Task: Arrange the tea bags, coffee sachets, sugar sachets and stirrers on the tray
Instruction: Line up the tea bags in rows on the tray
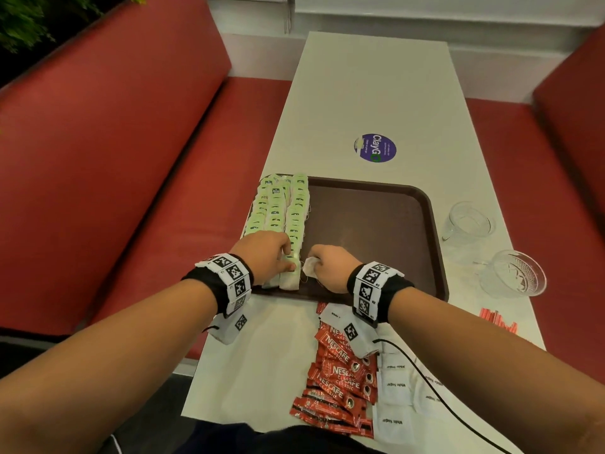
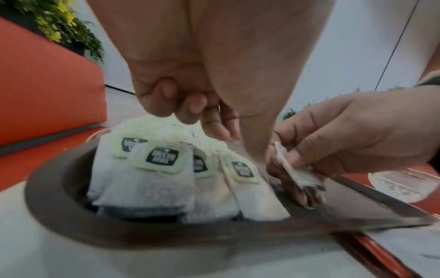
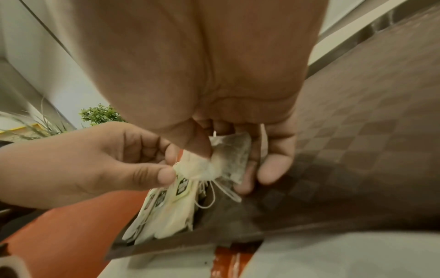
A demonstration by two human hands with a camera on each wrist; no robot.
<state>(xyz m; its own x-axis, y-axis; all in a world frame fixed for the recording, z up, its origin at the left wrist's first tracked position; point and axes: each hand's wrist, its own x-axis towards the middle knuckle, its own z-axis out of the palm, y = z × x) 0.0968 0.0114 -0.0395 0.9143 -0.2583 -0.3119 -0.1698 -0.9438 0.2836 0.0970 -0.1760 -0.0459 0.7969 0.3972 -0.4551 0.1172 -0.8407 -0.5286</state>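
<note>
Rows of green-tagged tea bags (image 1: 281, 208) fill the left side of the brown tray (image 1: 393, 224). My left hand (image 1: 288, 258) is at the near end of the rows and pinches the end tea bag (image 3: 195, 167) between thumb and forefinger. Right beside it, my right hand (image 1: 316, 265) grips another tea bag (image 1: 309, 268) just above the tray floor; its string hangs loose. Red coffee sachets (image 1: 340, 375), white sugar sachets (image 1: 396, 388) and red stirrers (image 1: 494, 319) lie on the table in front of the tray.
Two clear glasses (image 1: 468, 224) (image 1: 514, 273) stand right of the tray. A round purple sticker (image 1: 375, 148) marks the white table (image 1: 376, 93) beyond it. Red bench seats (image 1: 114, 142) run along both sides. A black cable (image 1: 425, 381) crosses the sugar sachets.
</note>
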